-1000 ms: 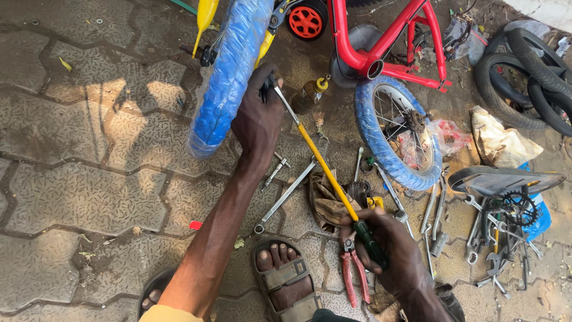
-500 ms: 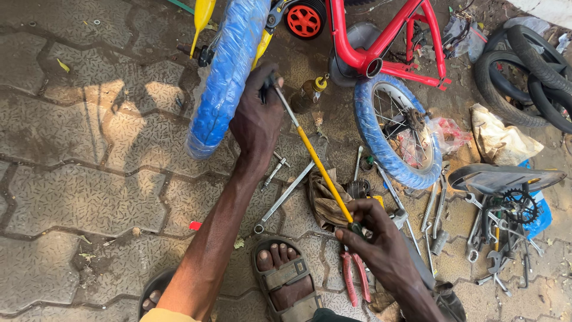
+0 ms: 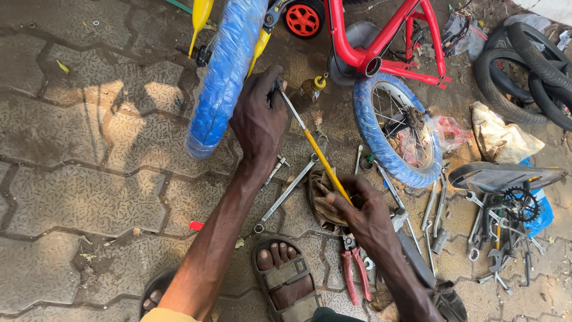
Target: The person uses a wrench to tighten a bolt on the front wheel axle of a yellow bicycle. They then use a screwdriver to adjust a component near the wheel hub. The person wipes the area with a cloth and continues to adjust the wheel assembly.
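Your left hand [image 3: 259, 122] is closed around the tip end of the yellow screwdriver [image 3: 316, 152], touching the blue-wrapped tyre [image 3: 223, 77]. Your right hand [image 3: 363, 214] grips its lower end, above the pliers [image 3: 351, 268] on the paving [image 3: 77, 197].

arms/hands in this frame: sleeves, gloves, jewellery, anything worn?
Both arms are bare to the frame's lower edge; no gloves, no watch, no rings visible on the left hand or the right hand. A sliver of yellow fabric, probably a garment, shows at the left arm's base.
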